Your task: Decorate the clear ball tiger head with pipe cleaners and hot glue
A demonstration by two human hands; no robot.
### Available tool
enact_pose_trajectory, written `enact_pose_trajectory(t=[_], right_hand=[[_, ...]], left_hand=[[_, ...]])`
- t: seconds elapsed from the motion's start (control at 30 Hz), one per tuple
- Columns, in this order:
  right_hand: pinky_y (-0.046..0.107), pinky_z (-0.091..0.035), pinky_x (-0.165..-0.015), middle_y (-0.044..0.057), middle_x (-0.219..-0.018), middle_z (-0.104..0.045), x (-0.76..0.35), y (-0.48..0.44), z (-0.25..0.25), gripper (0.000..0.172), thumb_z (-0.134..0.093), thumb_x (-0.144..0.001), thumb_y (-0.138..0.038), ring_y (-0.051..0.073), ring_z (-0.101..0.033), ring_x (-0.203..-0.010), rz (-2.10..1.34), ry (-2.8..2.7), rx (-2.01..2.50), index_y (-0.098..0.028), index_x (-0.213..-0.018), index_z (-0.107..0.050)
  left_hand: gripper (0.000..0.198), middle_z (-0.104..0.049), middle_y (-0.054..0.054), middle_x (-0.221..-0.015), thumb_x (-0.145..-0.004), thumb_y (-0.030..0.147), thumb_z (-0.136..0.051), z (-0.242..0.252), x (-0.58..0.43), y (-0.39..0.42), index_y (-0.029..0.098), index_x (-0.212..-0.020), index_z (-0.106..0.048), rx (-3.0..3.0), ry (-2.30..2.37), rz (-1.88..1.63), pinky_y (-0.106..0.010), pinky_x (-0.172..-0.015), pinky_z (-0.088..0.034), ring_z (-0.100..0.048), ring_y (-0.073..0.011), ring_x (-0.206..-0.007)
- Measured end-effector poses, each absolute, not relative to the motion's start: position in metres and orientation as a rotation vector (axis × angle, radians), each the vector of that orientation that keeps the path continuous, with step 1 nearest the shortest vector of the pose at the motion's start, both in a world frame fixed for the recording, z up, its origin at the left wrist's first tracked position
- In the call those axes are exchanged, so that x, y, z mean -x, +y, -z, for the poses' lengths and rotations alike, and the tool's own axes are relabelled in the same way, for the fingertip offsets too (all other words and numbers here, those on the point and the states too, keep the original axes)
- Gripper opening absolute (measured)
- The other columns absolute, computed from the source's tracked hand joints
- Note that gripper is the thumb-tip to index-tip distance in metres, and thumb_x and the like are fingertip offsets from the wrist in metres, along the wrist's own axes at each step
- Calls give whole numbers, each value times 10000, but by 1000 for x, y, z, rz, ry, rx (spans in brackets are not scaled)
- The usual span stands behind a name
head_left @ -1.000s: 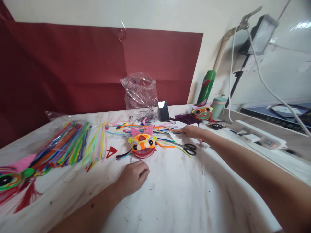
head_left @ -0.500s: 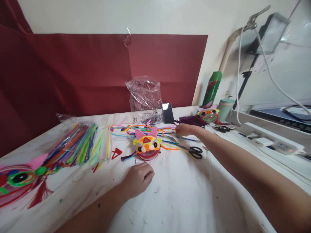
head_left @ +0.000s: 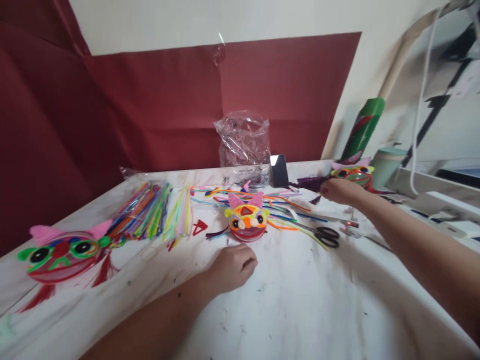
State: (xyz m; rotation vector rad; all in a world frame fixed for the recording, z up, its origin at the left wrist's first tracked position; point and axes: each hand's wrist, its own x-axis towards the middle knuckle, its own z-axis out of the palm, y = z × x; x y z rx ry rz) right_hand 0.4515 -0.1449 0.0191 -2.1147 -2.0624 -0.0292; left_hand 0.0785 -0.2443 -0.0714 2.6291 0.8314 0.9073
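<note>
My left hand (head_left: pixel 233 267) rests on the table as a loose fist, with nothing visible in it. Just beyond it sits a lion-like face (head_left: pixel 247 219) with pink ears, an orange and yellow brow, and a red-rimmed mouth. At the right, my right hand (head_left: pixel 339 191) pinches a small purple tassel (head_left: pixel 316 200), its end poking out below the fingertips. Behind that hand lie more purple tassels (head_left: pixel 309 183) and a second face (head_left: pixel 354 172), partly covered by the hand. Black-handled scissors (head_left: pixel 327 236) lie nearer me, among loose pipe cleaners (head_left: pixel 292 226).
At the left are a third face (head_left: pixel 62 257) with red tassels and a bag of coloured pipe cleaners (head_left: pixel 144 212). A red bent piece (head_left: pixel 200 227) lies nearby. Along the back stand a clear plastic bag (head_left: pixel 243 142), a phone (head_left: pixel 279 171), a green can (head_left: pixel 363 131) and a pale green cup (head_left: pixel 388 166).
My right hand has moved from the loose pipe cleaners to the purple tassels and now pinches one. My left hand stays by the middle face. The view has swung left.
</note>
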Motion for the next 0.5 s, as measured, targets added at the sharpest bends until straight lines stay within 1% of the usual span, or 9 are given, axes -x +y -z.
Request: enact_pose_trajectory(t=[0.07, 0.13, 0.17, 0.27, 0.33, 0.4, 0.5], right_hand=[[311, -444, -613, 102, -718, -694, -434, -156, -19, 174, -537, -766, -141, 231, -637, -681, -3, -2065, 1990, -145, -809, -705], [261, -442, -586, 37, -701, -678, -408, -171, -19, 201, -518, -801, -212, 173, -610, -626, -128, -2092, 1820, -175, -911, -682], [256, -440, -581, 35, -701, -666, -392, -180, -18, 199, -529, -798, -242, 165, -596, -616, -303, -2092, 1633, -157, -904, -675], [231, -425, -556, 7, -656, -617, -345, -209, -15, 217, -531, -797, -354, 133, -551, -585, -511, -2133, 1354, -164, -771, -632], [223, -403, -529, -7, -626, -587, -318, -228, -10, 226, -511, -808, -364, 119, -519, -560, -633, -2179, 1170, -171, -736, -604], [222, -389, -519, 1, -629, -594, -297, -244, -2, 212, -484, -825, -312, 118, -511, -555, -598, -2255, 1104, -171, -727, -610], [236, -423, -568, 40, -716, -664, -279, -255, 14, 210, -462, -845, -235, 139, -566, -610, -483, -2388, 1009, -168, -797, -655]], left_hand=[[146, -635, -16, -691, -829, 160, -500, 72, -78, -244, 185, -730, -605, -2639, 841, -903, -228, -596, -422, -573, -123, -635], [152, -639, -19, -689, -833, 166, -497, 73, -78, -244, 185, -731, -609, -2652, 839, -903, -234, -605, -424, -577, -128, -642], [153, -641, -21, -690, -833, 166, -496, 74, -78, -244, 184, -732, -609, -2657, 838, -904, -235, -610, -425, -578, -130, -646], [153, -635, -20, -681, -829, 168, -491, 74, -78, -244, 182, -730, -606, -2650, 830, -925, -232, -611, -422, -572, -128, -643], [149, -617, -11, -654, -826, 187, -492, 73, -78, -246, 179, -719, -595, -2580, 856, -993, -223, -590, -413, -552, -118, -610], [113, -602, 0, -646, -814, 228, -518, 70, -78, -249, 175, -737, -582, -2418, 919, -1094, -210, -566, -408, -535, -107, -583], [123, -566, 21, -618, -804, 278, -536, 64, -78, -254, 174, -739, -552, -2199, 985, -1157, -193, -525, -386, -502, -93, -549]])
